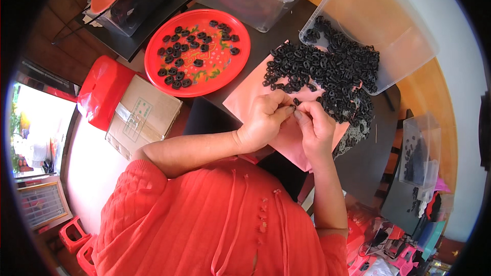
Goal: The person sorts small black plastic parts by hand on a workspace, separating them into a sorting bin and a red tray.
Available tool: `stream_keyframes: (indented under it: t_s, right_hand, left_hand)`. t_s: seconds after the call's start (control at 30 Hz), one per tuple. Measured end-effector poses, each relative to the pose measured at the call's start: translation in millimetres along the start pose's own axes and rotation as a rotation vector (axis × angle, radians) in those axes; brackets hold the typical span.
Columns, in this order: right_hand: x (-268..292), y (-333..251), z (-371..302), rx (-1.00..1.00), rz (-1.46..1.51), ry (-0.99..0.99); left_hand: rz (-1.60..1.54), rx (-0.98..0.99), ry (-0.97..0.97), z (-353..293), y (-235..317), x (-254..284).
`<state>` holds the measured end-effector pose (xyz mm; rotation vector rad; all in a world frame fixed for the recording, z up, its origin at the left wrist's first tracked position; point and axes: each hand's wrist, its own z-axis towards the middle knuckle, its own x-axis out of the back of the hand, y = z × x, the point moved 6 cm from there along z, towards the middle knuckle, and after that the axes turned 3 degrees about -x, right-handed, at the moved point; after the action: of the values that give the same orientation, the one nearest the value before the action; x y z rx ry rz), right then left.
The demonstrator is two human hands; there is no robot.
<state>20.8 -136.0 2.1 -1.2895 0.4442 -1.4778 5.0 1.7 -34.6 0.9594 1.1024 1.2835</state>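
Observation:
Over the near part of a pink sheet [245, 92], my left hand [267, 117] and my right hand [314, 127] meet fingertip to fingertip. Between them they pinch a small black plastic piece [292, 108], mostly covered by the fingers. Just beyond my hands, a large heap of small black looped pieces [327, 64] spreads over the sheet and runs into a tipped clear plastic bin [394, 46]. To the left, a round red tray [153, 66] with a printed pattern bears several black pieces, rounder and more compact than the heaped ones.
Another clear bin [245, 0] stands behind the tray on the dark table [368, 158]. A cardboard box [146, 115] and a red container [105, 92] are at the left. Red stools [75, 235] stand on the floor. A smaller clear bin [422, 148] sits at the right.

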Motion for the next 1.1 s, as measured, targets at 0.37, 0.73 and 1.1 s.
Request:
stream_keyframes:
  t_s: [0.37, 0.73, 1.1]
  right_hand:
    - [32, -16, 24, 0.118, -0.555, 0.080]
    - [42, 5, 46, 0.105, -0.789, 0.070]
    - [-9, 1, 68, 0.296, -0.789, -0.198]
  left_hand:
    - [-0.326, 0.210, 0.194, -22, 9, 67]
    - [-0.287, 0.169, 0.116, -24, 7, 69]
    - [-0.198, 0.123, 0.061, -25, 9, 66]
